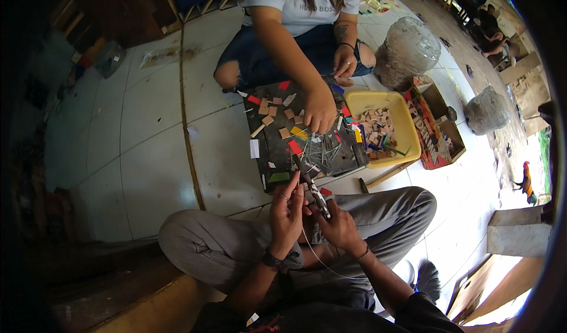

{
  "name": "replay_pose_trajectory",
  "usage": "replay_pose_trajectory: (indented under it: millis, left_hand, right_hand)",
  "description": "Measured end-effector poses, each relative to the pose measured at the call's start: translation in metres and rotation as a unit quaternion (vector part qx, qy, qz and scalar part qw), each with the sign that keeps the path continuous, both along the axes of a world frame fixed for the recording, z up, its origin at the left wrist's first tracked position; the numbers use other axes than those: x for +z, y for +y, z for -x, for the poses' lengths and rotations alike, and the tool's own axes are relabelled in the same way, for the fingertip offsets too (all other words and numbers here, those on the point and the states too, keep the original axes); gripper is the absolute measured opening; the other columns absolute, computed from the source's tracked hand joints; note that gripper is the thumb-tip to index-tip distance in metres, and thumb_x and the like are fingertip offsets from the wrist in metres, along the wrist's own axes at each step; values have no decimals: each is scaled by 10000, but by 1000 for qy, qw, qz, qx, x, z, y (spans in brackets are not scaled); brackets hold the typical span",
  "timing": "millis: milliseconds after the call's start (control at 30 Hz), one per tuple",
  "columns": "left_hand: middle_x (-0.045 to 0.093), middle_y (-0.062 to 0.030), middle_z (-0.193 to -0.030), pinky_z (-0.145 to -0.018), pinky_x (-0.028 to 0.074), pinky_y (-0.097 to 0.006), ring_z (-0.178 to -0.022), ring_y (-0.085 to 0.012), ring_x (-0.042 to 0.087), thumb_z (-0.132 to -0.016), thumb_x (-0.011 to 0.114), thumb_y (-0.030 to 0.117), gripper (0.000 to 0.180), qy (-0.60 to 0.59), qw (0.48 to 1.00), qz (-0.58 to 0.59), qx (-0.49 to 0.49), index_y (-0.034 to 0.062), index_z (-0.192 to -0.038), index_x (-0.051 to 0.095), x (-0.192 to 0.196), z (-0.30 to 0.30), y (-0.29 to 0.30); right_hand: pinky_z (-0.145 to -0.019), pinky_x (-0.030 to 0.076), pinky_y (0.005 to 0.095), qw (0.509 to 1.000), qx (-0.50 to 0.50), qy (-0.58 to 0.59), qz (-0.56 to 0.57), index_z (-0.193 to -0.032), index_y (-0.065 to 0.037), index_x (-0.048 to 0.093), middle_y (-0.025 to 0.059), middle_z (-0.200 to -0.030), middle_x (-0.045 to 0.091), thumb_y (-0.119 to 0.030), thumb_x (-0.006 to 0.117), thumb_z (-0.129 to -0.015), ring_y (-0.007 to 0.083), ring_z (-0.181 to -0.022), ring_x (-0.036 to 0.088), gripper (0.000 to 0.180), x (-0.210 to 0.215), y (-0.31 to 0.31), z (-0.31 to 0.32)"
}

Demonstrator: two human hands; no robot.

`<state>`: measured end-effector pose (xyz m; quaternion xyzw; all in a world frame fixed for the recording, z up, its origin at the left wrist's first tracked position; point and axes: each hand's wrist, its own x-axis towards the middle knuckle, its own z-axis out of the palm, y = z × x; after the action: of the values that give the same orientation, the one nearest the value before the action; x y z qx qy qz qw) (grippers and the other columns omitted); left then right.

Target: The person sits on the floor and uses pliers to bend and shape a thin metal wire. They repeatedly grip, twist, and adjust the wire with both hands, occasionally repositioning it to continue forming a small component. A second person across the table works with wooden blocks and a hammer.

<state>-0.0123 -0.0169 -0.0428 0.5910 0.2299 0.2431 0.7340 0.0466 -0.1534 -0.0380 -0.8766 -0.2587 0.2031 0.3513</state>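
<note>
My right hand is closed round the handles of what look like pliers, dark at the jaws and patterned black and white along the grips. Just left of them, my left hand pinches a thin pale wire by the tool. From there the wire curves down and right across my lap. The dark jaws reach over the near edge of a black board. On it lie small wooden squares, red and yellow scraps and a heap of thin metal rods.
A person sits opposite, one hand reaching onto the board. A yellow basin of wooden bits stands right, beside a red cardboard box. A hammer lies nearer me. Clear plastic bags and a rooster are farther right.
</note>
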Motion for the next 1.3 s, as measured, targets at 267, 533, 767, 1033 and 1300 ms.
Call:
replay_pose_trajectory:
  millis: [267,533,767,1033,1300]
  left_hand:
    - [604,-13,-860,-536,532,-205,-593,-59,557,-1017,577,279,256,46,979,190,52,84,-1179,548,13,-2,1]
    - [507,61,-838,-500,297,-152,-585,7,373,-1030,555,334,326,41,960,277,21,112,-1266,586,5,1,-6]
    - [535,35,-991,-670,434,-207,-755,-45,449,-1043,538,239,509,-52,946,317,-44,115,-1514,391,-4,2,-8]
    - [587,-5,-993,-612,565,-258,-771,-63,566,-975,652,267,336,41,955,295,3,98,-1249,558,4,1,-11]
    - [614,-18,-943,-512,545,-238,-682,-72,588,-937,704,217,244,34,965,258,20,77,-1089,573,8,1,-3]
  right_hand:
    - [-823,512,468,981,53,185,20,-1323,13,471,304,-993,659,-380,592,-967,446,-993,646,544,22,-1,-27]
    - [-1035,421,363,958,105,265,-1,-1502,-14,340,260,-1312,589,-369,596,-969,302,-1263,554,689,35,-1,-38]
    - [-1032,408,319,939,29,341,-28,-1493,-24,380,181,-1306,607,-267,614,-964,206,-1213,547,627,47,-13,-29]
    - [-1097,375,363,974,87,184,-98,-1571,-58,190,256,-1482,440,-117,586,-951,283,-1372,449,738,41,-45,-13]
    - [-1061,413,383,960,81,263,-45,-1578,-87,188,280,-1397,516,-145,582,-956,324,-1313,514,738,30,-47,-7]
